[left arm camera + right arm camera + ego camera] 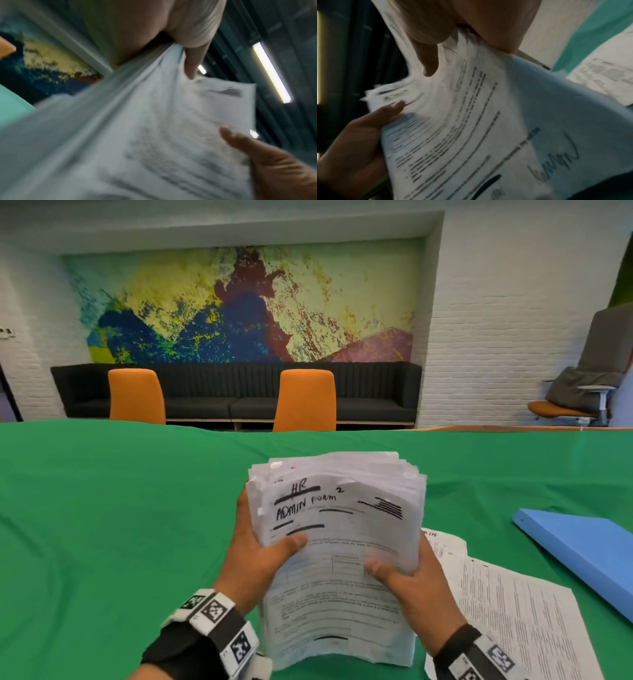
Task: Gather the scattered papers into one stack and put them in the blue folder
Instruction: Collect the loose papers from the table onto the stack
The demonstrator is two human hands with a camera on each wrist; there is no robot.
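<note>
Papers point(337, 546) stand upright in a stack, left hand point(255, 556) and right hand point(416, 580) gripping opposite sides, thumbs in front.

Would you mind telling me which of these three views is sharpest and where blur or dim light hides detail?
Head view: sharpest, evenly lit, the paper stack heading readable, straight edges bowed by the wide lens. Left wrist view: heavy motion blur, print on the paper stack unreadable, ceiling light glaring. Right wrist view: dim, the left hand in shadow, print partly legible.
</note>
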